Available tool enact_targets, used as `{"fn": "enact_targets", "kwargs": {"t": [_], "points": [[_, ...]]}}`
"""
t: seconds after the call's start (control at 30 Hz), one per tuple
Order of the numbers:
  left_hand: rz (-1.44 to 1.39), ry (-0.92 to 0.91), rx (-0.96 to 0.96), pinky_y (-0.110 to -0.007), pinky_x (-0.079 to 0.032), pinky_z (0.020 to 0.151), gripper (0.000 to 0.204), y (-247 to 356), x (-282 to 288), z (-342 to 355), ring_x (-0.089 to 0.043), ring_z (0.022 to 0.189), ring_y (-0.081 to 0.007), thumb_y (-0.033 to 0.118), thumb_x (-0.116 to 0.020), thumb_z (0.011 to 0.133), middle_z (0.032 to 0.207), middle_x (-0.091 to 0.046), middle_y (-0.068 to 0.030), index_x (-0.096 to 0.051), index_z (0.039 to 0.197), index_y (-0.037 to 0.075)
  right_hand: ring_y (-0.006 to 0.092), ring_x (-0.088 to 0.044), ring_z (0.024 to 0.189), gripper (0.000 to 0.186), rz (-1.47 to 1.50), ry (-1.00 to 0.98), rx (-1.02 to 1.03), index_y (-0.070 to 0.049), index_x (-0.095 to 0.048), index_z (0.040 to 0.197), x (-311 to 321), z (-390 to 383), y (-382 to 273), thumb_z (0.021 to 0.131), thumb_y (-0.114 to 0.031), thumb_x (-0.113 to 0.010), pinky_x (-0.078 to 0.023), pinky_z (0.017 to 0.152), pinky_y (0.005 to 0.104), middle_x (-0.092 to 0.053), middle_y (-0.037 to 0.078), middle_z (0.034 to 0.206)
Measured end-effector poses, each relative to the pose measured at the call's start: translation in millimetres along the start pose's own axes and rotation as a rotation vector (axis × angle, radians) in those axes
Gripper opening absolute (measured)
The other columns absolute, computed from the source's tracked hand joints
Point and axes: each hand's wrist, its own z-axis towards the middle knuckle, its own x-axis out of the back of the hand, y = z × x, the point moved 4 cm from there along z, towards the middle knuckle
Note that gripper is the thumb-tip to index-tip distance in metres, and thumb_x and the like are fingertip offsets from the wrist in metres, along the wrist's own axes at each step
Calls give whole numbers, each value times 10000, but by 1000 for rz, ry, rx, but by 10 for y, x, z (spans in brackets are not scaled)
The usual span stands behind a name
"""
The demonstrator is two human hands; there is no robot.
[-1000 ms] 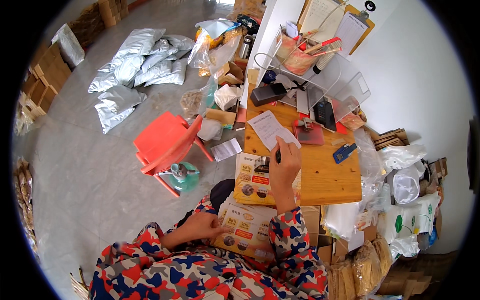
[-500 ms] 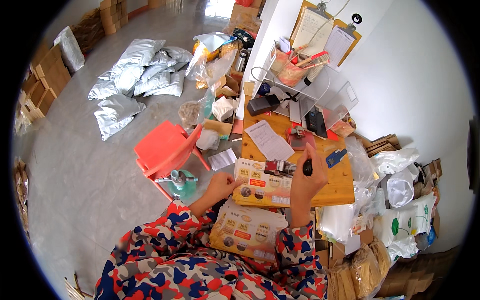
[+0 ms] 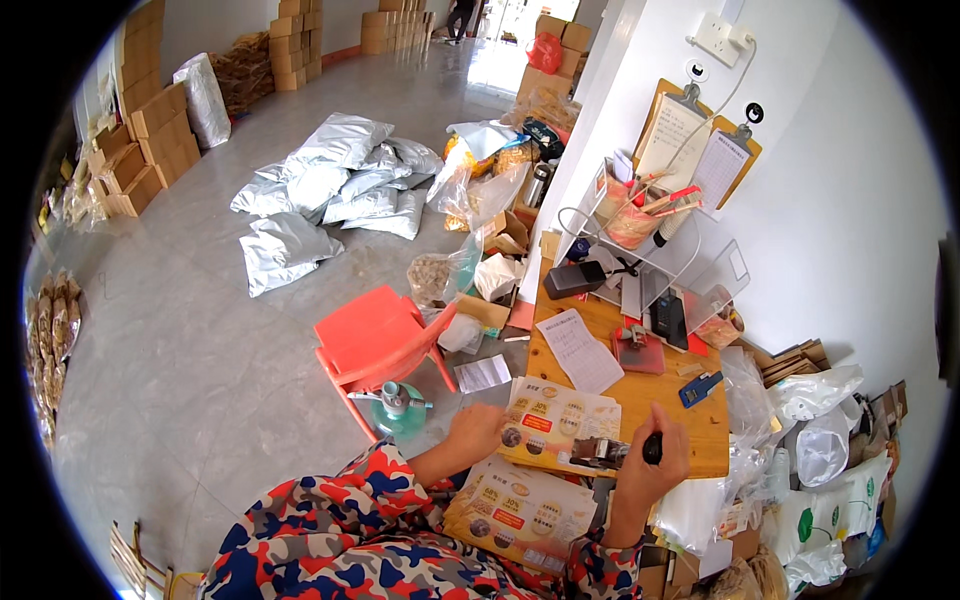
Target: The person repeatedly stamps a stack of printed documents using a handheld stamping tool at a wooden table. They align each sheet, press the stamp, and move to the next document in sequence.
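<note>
My right hand (image 3: 652, 462) is closed round the black knob of a metal hand stamp (image 3: 600, 453). The stamp's metal body sits over the lower right part of the top printed bag (image 3: 560, 415), on a flat stack at the near edge of the wooden table (image 3: 640, 392). At the stack's left edge, my left hand (image 3: 474, 436) has its fingers curled in against the bag; the fingertips are partly hidden. A second stack of the same yellow and cream printed bags (image 3: 520, 512) lies closer to me, against my front.
A red ink pad (image 3: 640, 355), a paper sheet (image 3: 580, 348), a blue tool (image 3: 700, 390) and a dark box (image 3: 574, 280) are on the table. A red chair (image 3: 370, 330) and a green bottle (image 3: 400, 412) stand left. Silver sacks (image 3: 345, 175) lie on the floor; plastic bags (image 3: 800, 450) crowd the right.
The stamp has come down from above the bag's upper right area to its lower right corner. My left hand stays at the stack's left edge. The whole view has shifted upward and left.
</note>
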Motion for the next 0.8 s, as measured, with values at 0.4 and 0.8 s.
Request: {"fn": "enact_targets", "kwargs": {"t": [0.4, 0.8], "points": [[-304, -326, 114, -364, -476, 601, 278, -369, -114, -684, -638, 632, -247, 235, -592, 948, 726, -649, -181, -660, 933, -34, 304, -552, 683, 180, -22, 24, 27, 7, -691, 973, -110, 74, 163, 810, 79, -666, -429, 624, 407, -574, 138, 740], [194, -612, 68, -367, -501, 581, 440, -171, 274, -652, -652, 572, -242, 423, -623, 924, 632, -677, -75, -693, 703, 49, 315, -572, 730, 218, -12, -82, 120, -48, -695, 996, -976, 31, 443, 790, 23, -687, -447, 666, 411, -591, 110, 767]]}}
